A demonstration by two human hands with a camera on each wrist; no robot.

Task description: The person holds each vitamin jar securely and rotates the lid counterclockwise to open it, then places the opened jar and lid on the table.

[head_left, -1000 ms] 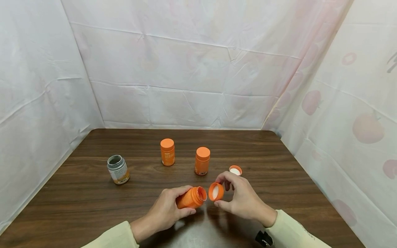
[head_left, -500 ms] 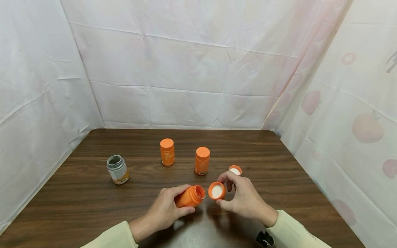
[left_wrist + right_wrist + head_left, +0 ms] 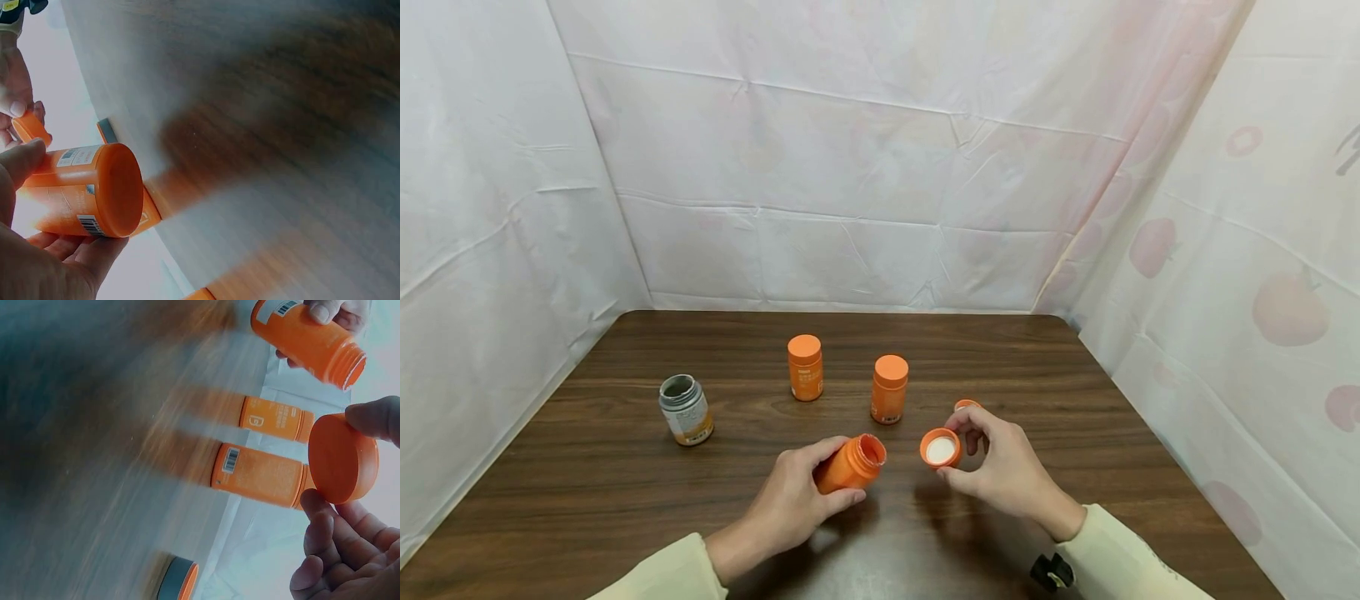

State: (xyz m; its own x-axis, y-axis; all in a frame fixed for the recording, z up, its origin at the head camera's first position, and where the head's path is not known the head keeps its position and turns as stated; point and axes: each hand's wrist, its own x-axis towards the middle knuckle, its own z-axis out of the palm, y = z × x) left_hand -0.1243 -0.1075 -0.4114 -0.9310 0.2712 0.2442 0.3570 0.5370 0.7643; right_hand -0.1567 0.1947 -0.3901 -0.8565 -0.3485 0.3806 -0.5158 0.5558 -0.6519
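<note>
My left hand (image 3: 793, 496) grips an uncapped orange bottle (image 3: 848, 468), tilted with its mouth up and to the right. In the left wrist view the base of this bottle (image 3: 122, 190) faces the camera, with barcode labels on its side. An orange cap (image 3: 941, 449) is pinched between thumb and fingers of my right hand (image 3: 1003, 467), its white inner side facing up. In the right wrist view the smooth outside of the cap (image 3: 342, 459) shows. Bottle and cap are apart, both held above the table.
Two capped orange bottles, one left (image 3: 806, 368) and one right (image 3: 889, 390), stand behind my hands. At the left stands an open grey jar (image 3: 687, 410). Another cap (image 3: 967, 405) lies behind my right hand, partly hidden. White sheeting (image 3: 850, 167) walls the brown table (image 3: 587, 500).
My right hand has moved right with the cap and turned its inside upward. My left hand has drawn slightly left and up with the bottle, so the gap between them is wider.
</note>
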